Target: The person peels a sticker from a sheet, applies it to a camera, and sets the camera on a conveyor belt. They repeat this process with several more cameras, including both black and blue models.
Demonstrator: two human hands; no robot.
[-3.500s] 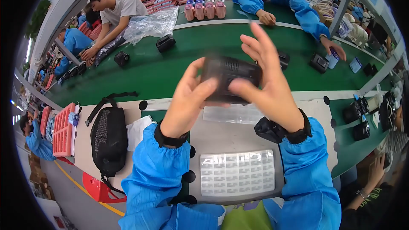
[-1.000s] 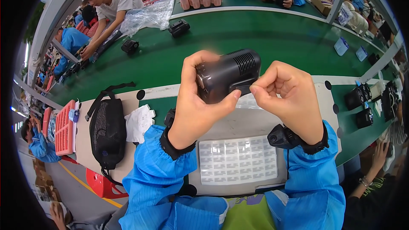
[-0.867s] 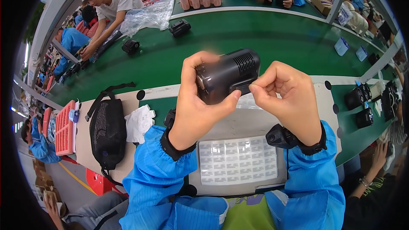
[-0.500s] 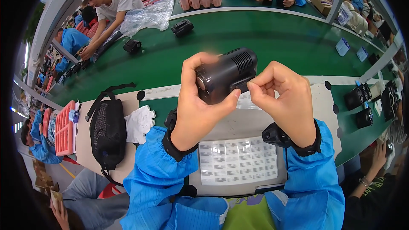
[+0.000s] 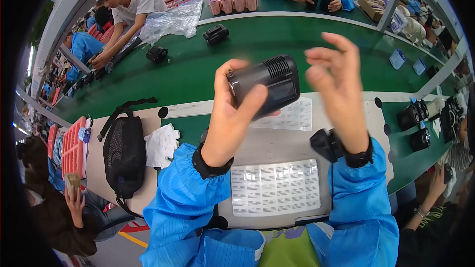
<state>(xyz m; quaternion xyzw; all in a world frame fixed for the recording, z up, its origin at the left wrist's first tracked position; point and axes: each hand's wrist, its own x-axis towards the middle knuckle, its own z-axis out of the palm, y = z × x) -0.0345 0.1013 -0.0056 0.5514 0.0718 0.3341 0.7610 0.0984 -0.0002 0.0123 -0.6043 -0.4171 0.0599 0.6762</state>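
The right hand (image 5: 341,89) has just come off the dark-grey, rounded plastic device with slotted vents (image 5: 278,78), so the left hand (image 5: 225,123) alone bears it above the beige bench (image 5: 277,149). The left grip is wrapped round it, thumb on the near face; the right grip is loosely spread, blurred, apparently empty. Beyond, a black, boxy plastic unit (image 5: 216,34) rests on the green bench (image 5: 277,32).

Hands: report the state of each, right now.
Left hand: closed around the black device, thumb across it.
Right hand: open, fingers loosely bent, motion-blurred, nothing visible in it.
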